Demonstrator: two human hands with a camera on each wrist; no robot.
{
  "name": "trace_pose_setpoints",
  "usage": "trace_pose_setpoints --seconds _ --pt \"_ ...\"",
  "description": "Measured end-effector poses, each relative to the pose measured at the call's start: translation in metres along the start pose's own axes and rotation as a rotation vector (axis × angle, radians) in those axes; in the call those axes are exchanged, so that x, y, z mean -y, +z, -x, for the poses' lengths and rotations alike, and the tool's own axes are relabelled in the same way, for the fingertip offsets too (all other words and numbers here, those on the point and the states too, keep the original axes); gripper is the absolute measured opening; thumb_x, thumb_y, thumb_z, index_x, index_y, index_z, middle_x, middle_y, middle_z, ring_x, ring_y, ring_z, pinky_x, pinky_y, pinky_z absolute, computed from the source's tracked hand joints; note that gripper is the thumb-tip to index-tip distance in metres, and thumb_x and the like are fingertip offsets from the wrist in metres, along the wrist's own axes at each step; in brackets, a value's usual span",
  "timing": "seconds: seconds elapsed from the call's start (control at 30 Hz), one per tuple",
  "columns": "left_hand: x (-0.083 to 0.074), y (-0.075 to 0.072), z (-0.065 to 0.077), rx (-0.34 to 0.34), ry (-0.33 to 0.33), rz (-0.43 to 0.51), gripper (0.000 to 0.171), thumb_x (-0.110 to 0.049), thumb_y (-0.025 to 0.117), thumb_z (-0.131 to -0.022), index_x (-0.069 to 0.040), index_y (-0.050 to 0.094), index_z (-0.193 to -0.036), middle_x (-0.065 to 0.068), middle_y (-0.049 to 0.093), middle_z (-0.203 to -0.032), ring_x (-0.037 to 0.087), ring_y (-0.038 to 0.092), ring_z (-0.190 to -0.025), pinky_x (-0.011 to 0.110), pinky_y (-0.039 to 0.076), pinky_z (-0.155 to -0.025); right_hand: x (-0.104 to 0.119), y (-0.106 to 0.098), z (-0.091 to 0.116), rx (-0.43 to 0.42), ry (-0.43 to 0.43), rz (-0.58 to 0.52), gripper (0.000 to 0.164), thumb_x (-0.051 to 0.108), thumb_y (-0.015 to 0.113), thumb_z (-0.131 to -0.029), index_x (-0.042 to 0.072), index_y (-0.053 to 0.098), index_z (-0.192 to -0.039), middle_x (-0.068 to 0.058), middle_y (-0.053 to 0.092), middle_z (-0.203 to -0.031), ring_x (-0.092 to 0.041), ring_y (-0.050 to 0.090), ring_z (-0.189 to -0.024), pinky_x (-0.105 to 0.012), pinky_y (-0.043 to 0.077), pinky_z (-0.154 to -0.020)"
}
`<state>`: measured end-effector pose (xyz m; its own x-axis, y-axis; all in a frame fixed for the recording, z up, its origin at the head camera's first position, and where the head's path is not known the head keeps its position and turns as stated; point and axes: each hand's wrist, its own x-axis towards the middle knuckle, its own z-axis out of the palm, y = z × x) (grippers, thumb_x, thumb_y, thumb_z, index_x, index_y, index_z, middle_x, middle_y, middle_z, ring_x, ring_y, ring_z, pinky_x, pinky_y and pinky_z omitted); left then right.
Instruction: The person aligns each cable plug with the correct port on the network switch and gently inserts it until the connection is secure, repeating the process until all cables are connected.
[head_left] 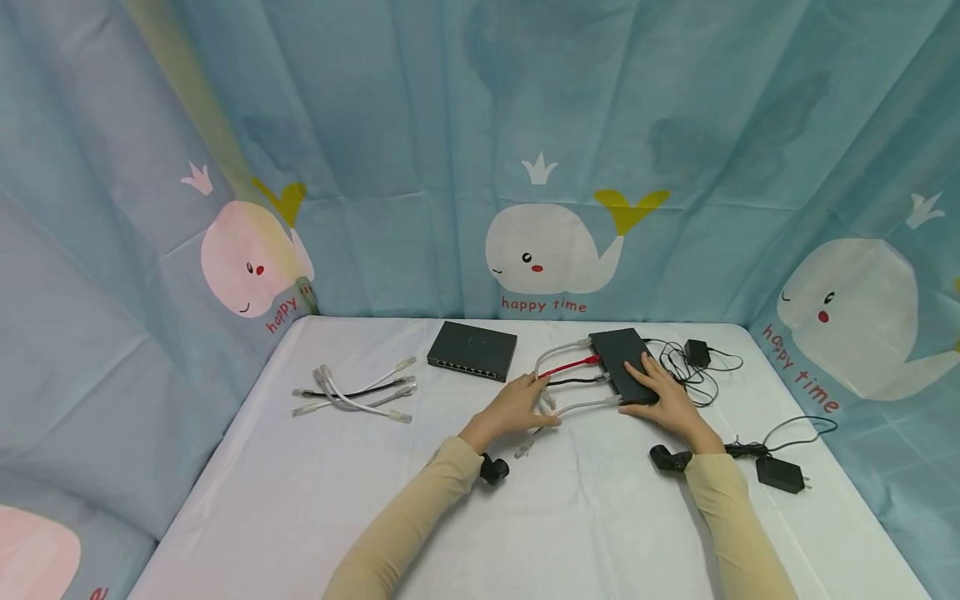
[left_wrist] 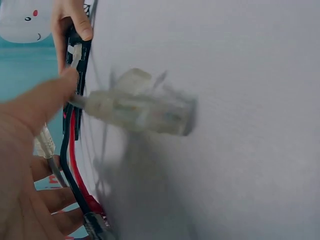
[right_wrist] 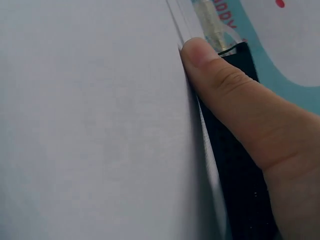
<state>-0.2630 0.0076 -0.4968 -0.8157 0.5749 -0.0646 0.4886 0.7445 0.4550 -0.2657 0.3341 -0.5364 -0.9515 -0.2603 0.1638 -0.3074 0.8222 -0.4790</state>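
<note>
A black network switch (head_left: pixel 617 350) lies on the table's right part, with white-grey, red (head_left: pixel 567 367) and black (head_left: pixel 574 382) network cables plugged into its left side. My right hand (head_left: pixel 673 406) holds it at the near end, fingers spread over the top and thumb along the near edge. My left hand (head_left: pixel 513 408) is among the loose ends of those cables. In the left wrist view its thumb is extended, and the red and black cables run between thumb and fingers. A clear plug (left_wrist: pixel 140 112) on a grey cable sticks out past the thumb.
A second black switch (head_left: pixel 472 350) sits at the back middle. Several loose network cables (head_left: pixel 356 396) lie to its left. At the right are a power adapter (head_left: pixel 697 353) with coiled wire and another adapter (head_left: pixel 780 473). A whale-print curtain (head_left: pixel 390 167) hangs behind the table.
</note>
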Motion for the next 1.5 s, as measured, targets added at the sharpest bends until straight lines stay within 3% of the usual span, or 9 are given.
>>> trace_pose_setpoints --seconds 0.27,0.67,1.0,1.5 --pt "0.001 0.002 -0.010 -0.011 -0.010 0.020 0.075 -0.043 0.062 -0.087 -0.010 0.029 -0.146 0.017 0.027 -0.149 0.030 0.027 -0.137 0.042 0.027 -0.110 -0.003 -0.001 -0.007 0.022 0.004 -0.015 0.090 0.050 0.075 -0.071 0.022 0.034 -0.145 -0.018 0.008 -0.154 -0.044 0.008 -0.139 -0.072 0.014 -0.098" --pt "-0.001 0.004 -0.021 -0.049 -0.065 -0.004 0.070 -0.042 0.058 -0.090 -0.011 0.029 -0.146 0.018 0.027 -0.149 0.033 0.023 -0.139 0.042 0.024 -0.111 -0.009 -0.006 -0.021 0.070 0.063 0.011 0.091 0.053 0.071 -0.075 0.022 0.026 -0.147 -0.019 0.002 -0.154 -0.043 0.002 -0.139 -0.073 0.008 -0.098" --pt "0.001 0.006 -0.022 -0.083 -0.045 -0.032 0.069 -0.038 0.059 -0.090 -0.010 0.028 -0.146 0.018 0.029 -0.148 0.035 0.024 -0.138 0.044 0.022 -0.112 -0.013 -0.012 -0.026 0.086 0.111 0.028 0.093 0.057 0.069 -0.074 0.023 0.023 -0.148 -0.018 -0.001 -0.154 -0.043 0.001 -0.140 -0.072 0.009 -0.098" --pt "0.006 0.010 -0.020 -0.108 -0.059 -0.051 0.069 -0.036 0.059 -0.091 -0.012 0.027 -0.147 0.020 0.029 -0.148 0.035 0.025 -0.138 0.047 0.024 -0.111 -0.019 -0.012 -0.030 0.038 0.118 0.041 0.092 0.054 0.070 -0.075 0.019 0.026 -0.147 -0.020 0.002 -0.154 -0.042 0.003 -0.140 -0.072 0.010 -0.098"
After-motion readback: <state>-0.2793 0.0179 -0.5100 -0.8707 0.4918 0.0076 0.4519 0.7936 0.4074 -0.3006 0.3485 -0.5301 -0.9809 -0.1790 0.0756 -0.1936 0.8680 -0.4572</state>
